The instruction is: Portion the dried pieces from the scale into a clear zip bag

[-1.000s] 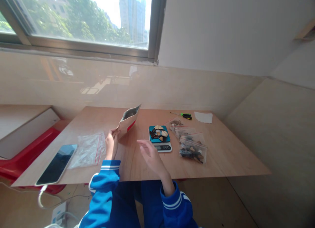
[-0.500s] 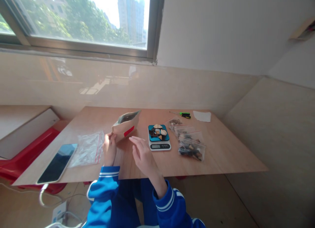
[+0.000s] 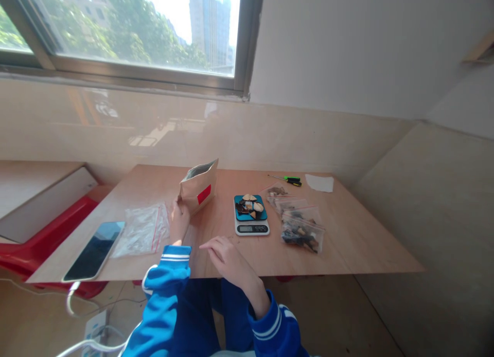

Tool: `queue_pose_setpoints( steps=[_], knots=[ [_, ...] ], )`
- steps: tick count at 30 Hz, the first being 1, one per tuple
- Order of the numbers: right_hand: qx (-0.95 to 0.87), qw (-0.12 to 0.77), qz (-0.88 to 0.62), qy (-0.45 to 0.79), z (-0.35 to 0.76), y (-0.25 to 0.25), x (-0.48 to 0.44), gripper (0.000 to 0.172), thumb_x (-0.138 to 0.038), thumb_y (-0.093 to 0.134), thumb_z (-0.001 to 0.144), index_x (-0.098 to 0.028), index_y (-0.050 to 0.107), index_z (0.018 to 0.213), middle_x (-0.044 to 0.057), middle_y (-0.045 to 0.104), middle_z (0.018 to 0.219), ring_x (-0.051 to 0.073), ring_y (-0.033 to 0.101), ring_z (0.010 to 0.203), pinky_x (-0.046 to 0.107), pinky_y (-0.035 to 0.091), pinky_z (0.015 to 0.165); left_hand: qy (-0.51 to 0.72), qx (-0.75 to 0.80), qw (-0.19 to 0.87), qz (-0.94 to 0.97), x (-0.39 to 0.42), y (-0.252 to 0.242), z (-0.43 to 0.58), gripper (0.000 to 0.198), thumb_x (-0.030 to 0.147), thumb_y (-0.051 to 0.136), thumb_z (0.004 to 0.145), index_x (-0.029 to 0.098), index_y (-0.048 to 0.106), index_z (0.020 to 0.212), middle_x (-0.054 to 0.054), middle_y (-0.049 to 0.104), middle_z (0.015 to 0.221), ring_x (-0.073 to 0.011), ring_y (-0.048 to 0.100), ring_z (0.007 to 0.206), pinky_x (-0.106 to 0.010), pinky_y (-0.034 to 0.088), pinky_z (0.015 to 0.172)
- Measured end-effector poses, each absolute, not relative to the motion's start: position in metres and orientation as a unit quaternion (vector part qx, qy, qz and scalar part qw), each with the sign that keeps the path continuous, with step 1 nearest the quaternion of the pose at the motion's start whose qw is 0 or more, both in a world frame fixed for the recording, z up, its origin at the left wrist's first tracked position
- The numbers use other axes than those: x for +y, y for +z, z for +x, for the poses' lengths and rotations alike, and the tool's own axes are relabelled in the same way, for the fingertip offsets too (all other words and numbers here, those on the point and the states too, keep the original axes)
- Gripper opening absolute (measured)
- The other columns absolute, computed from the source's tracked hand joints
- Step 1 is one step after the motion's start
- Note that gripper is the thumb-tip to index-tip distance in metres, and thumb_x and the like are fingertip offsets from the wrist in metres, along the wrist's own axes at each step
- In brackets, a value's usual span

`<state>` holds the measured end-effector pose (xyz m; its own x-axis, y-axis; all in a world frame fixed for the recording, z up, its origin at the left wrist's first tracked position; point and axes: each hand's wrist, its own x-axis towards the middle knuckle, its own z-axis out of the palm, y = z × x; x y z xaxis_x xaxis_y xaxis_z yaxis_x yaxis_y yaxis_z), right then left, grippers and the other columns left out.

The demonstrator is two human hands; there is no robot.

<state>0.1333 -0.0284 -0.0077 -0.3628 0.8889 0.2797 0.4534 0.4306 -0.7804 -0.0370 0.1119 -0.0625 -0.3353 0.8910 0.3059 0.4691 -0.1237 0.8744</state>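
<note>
When read from the left edge of the plywood tabletop: first a black smartphone lying flat, then a crumpled clear zip bag with a red seal, just beside it. Next the left hand, in a blue striped sleeve, against the lower corner of a kraft paper pouch, which stands upright on the table with a red label on its face and its mouth open at the top; pinching or only touching, impossible to tell. Then the right hand, empty and relaxed, fingers curved and slightly apart, low over the table, between pouch and scale. Further right, a digital kitchen scale bearing a teal tray heaped with dark and pale fragments, beside a row of filled zip bags. Beyond them, near the far edge, a green-handled screwdriver and a white paper sheet.
</note>
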Motion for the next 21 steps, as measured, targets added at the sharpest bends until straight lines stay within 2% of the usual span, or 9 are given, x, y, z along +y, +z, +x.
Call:
queue_pose_setpoints(
  steps=[3,6,9,12,14,18,21],
  knots=[
    [-0.761,0.360,-0.441,0.310,0.137,-0.011,-0.028,0.030,-0.010,0.044,0.094,-0.024,0.067,0.108,0.004,0.068,0.105,0.018,0.060,0.104,0.034,0.047,0.094,0.494,0.659,0.198,0.531,0.106,-0.058,-0.046,0.038,0.029,0.047,0.085,0.016,0.052,0.120,-0.018,0.062,0.116,-0.0358,0.058,0.112,-0.050,0.045,0.092],
    [-0.757,0.359,-0.447,0.312,0.140,-0.012,-0.027,0.030,-0.010,0.044,0.093,-0.023,0.067,0.107,0.004,0.068,0.103,0.018,0.061,0.103,0.034,0.048,0.093,0.485,0.687,0.172,0.513,0.096,-0.058,-0.068,0.041,0.019,0.050,0.079,0.012,0.052,0.119,-0.021,0.056,0.123,-0.0369,0.050,0.123,-0.052,0.039,0.101],
    [-0.757,0.356,-0.449,0.313,0.141,-0.014,-0.026,0.030,-0.010,0.044,0.093,-0.024,0.068,0.106,0.004,0.068,0.102,0.018,0.061,0.102,0.034,0.048,0.093,0.481,0.724,0.139,0.474,0.082,-0.066,-0.095,0.040,0.012,0.049,0.072,0.010,0.055,0.111,-0.021,0.057,0.111,-0.0396,0.047,0.124,-0.058,0.034,0.103],
    [-0.761,0.347,-0.447,0.318,0.139,-0.016,-0.025,0.030,-0.010,0.045,0.093,-0.024,0.068,0.106,0.004,0.069,0.103,0.018,0.062,0.103,0.034,0.048,0.093,0.466,0.742,0.143,0.460,0.071,-0.079,-0.117,0.021,0.014,0.054,0.066,0.016,0.060,0.085,-0.011,0.058,0.078,-0.0410,0.057,0.108,-0.060,0.038,0.097],
    [-0.765,0.337,-0.443,0.323,0.135,-0.018,-0.026,0.030,-0.010,0.045,0.093,-0.024,0.068,0.105,0.004,0.069,0.102,0.018,0.062,0.102,0.034,0.048,0.093,0.458,0.741,0.151,0.467,0.067,-0.086,-0.125,0.009,0.017,0.059,0.064,0.020,0.058,0.072,-0.005,0.053,0.064,-0.0382,0.061,0.095,-0.058,0.042,0.093],
    [-0.769,0.331,-0.424,0.345,0.125,-0.021,-0.029,0.029,-0.010,0.046,0.093,-0.023,0.068,0.105,0.004,0.069,0.102,0.018,0.063,0.102,0.033,0.049,0.093,0.458,0.724,0.156,0.491,0.066,-0.089,-0.126,0.003,0.023,0.061,0.066,0.022,0.060,0.068,-0.002,0.054,0.060,-0.0312,0.064,0.078,-0.051,0.047,0.086],
    [-0.745,0.359,-0.427,0.366,0.118,-0.024,-0.031,0.029,-0.012,0.045,0.093,-0.024,0.066,0.108,0.004,0.068,0.106,0.018,0.062,0.106,0.033,0.048,0.096,0.472,0.709,0.144,0.503,0.058,-0.082,-0.112,0.011,0.023,0.056,0.070,0.021,0.064,0.077,-0.003,0.059,0.067,-0.0280,0.063,0.074,-0.049,0.048,0.086]
  ],
)
